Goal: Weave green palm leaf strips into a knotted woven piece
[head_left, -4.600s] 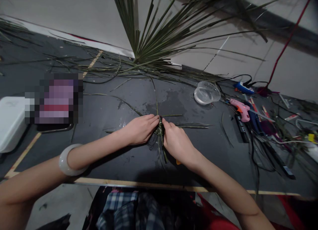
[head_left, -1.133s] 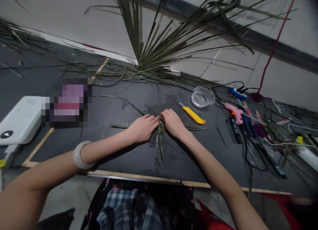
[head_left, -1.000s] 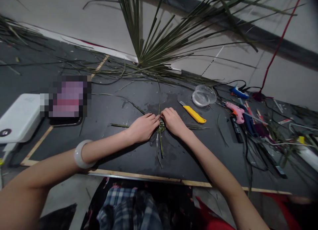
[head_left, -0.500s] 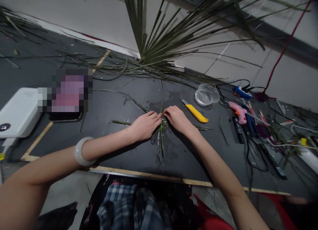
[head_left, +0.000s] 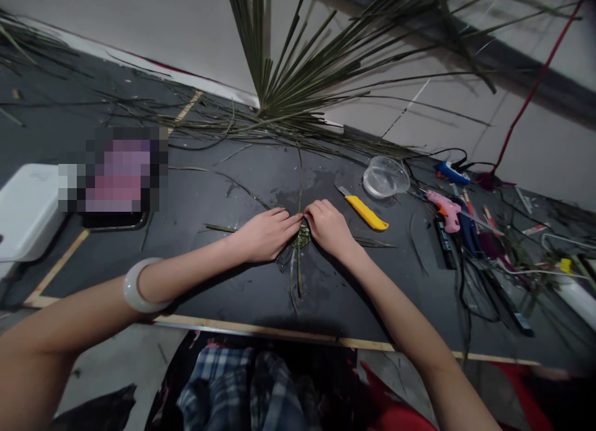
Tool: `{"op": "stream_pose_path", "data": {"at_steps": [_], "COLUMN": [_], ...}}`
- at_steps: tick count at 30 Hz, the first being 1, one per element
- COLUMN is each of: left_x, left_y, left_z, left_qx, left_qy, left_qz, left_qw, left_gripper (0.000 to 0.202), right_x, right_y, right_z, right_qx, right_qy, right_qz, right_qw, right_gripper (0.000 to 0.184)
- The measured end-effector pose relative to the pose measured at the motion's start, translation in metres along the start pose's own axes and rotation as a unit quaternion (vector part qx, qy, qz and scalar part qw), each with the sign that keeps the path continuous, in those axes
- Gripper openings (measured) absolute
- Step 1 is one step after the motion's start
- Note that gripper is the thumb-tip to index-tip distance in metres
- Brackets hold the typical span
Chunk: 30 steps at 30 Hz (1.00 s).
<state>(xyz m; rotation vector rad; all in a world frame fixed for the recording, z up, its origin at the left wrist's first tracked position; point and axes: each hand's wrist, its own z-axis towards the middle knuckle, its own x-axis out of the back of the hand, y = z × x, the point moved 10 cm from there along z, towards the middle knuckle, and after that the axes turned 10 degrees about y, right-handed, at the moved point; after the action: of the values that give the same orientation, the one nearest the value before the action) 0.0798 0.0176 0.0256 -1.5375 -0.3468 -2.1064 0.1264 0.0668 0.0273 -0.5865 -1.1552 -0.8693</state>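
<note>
A small woven palm-leaf piece (head_left: 302,235) lies on the black tabletop (head_left: 335,288), with thin green strips running out from it up, down, left and right. My left hand (head_left: 266,235) presses its fingertips against the piece's left side. From the right, my right hand (head_left: 328,228) holds the other side, and the two hands nearly meet. Much of the weave is hidden under my fingers. A white bangle (head_left: 137,293) circles my left wrist.
A large palm frond (head_left: 288,89) lies at the table's far edge. Right of my hands are a yellow utility knife (head_left: 365,212), a clear plastic bowl (head_left: 385,179), a pink glue gun (head_left: 444,210) and tangled cables. A white box (head_left: 28,210) and a blurred object (head_left: 114,170) stand left.
Since the oldest frame, both hands have flattened and drawn in on the woven piece. The yellow knife now lies on the table beyond my right hand. The view has shifted slightly.
</note>
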Motion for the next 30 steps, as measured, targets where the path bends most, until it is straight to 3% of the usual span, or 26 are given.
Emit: {"op": "stream_pose_path", "data": {"at_steps": [5, 9, 13, 23, 30], "left_x": [0.002, 0.001, 0.001, 0.001, -0.001], "left_y": [-0.003, -0.004, -0.003, -0.002, -0.009], "left_z": [0.004, 0.006, 0.009, 0.011, 0.005], "left_qx": [0.002, 0.003, 0.004, 0.015, 0.053], "left_qy": [0.010, -0.002, -0.016, 0.003, 0.015], "left_qz": [-0.030, -0.044, -0.037, -0.049, -0.070], "left_qw": [1.000, 0.999, 0.999, 0.999, 0.996], "left_gripper": [0.036, 0.033, 0.031, 0.027, 0.032], "right_x": [-0.003, -0.004, -0.010, -0.011, 0.004], "right_y": [-0.002, -0.002, 0.004, 0.014, 0.023], "right_z": [0.000, -0.001, -0.003, -0.004, -0.001], "right_qx": [-0.004, -0.009, -0.034, -0.101, -0.051], "right_qy": [-0.004, 0.025, 0.035, 0.075, 0.038], "right_qz": [-0.005, 0.057, 0.131, 0.173, 0.199], "right_qw": [1.000, 0.998, 0.990, 0.977, 0.978], "right_gripper": [0.023, 0.026, 0.029, 0.023, 0.015]}}
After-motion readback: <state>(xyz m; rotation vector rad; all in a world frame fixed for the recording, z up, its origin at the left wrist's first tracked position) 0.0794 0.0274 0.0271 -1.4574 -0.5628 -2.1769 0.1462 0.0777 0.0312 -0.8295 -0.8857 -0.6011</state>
